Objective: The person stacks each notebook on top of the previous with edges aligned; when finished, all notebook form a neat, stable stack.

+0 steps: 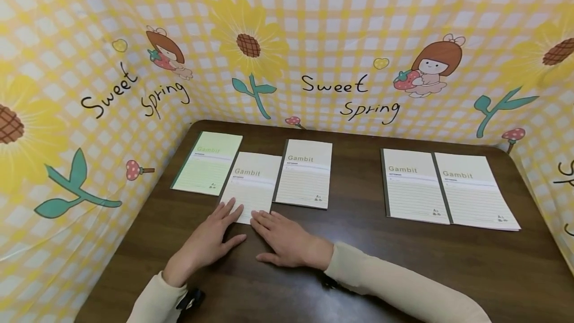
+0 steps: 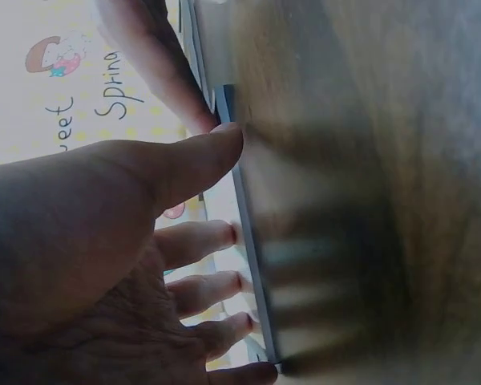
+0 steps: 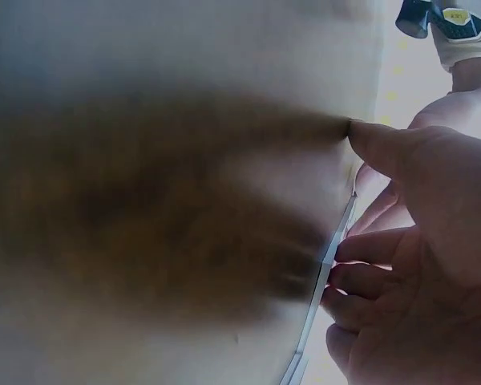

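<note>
A white-covered "Gambit" notebook [image 1: 252, 167] lies on the table between two others and sits a little nearer to me. My left hand [image 1: 212, 237] rests its spread fingertips on that notebook's lower left part, thumb on the tabletop. At the lower right corner, my right hand [image 1: 287, 241] touches the same notebook with extended fingers, its thumb also on the wood. In the left wrist view, the left hand's fingers [image 2: 200, 293] reach over the notebook's thin dark edge [image 2: 252, 265]. From the right wrist, the right hand's fingers [image 3: 357, 277] meet a notebook edge [image 3: 317, 297].
A pale green notebook [image 1: 208, 168] lies at the left, overlapped or touched by the middle one. Another white notebook [image 1: 305, 178] is just right of it. Further right, two white notebooks [image 1: 414, 193] lie side by side. Patterned cloth [image 1: 332, 39] surrounds the brown table [image 1: 358, 243].
</note>
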Motion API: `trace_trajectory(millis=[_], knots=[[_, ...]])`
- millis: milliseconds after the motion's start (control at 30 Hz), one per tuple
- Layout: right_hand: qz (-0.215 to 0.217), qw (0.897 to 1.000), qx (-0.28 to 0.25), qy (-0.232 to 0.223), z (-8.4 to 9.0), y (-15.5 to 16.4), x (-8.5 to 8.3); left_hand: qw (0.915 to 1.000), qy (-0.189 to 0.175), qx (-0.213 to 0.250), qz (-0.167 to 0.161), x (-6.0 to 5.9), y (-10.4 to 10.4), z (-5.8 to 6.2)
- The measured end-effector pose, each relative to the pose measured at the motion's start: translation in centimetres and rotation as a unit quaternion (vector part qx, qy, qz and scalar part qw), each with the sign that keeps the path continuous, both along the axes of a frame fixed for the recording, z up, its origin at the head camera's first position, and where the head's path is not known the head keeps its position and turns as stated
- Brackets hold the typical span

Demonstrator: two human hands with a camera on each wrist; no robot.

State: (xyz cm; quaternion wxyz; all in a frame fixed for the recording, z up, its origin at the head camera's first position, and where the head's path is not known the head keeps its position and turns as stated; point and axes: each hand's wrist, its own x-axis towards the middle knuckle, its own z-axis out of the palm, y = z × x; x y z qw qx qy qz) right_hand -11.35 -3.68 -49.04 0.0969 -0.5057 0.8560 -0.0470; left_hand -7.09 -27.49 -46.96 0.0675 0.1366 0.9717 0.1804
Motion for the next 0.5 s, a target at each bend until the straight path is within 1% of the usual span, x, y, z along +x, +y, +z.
trace_trajectory(millis=[167, 300, 400, 500], knots=[[0.008, 1.0, 0.007, 0.005, -0.11, 0.02, 0.48, 1.0, 0.004, -0.004, 0.004, 0.78, 0.22, 0.09], [0.004, 1.0, 0.008, 0.004, -0.21, 0.02, 0.58, 1.0, 0.006, -0.006, 0.005, 1.0, 0.34, 0.0], [0.003, 1.0, 0.0, -0.012, -0.18, 0.11, 0.45, 1.0, 0.003, -0.005, 0.006, 0.99, 0.36, 0.06], [0.005, 0.999, -0.02, -0.047, -0.15, 0.34, 0.22, 1.0, 0.001, 0.0, 0.006, 0.88, 0.26, 0.03]])
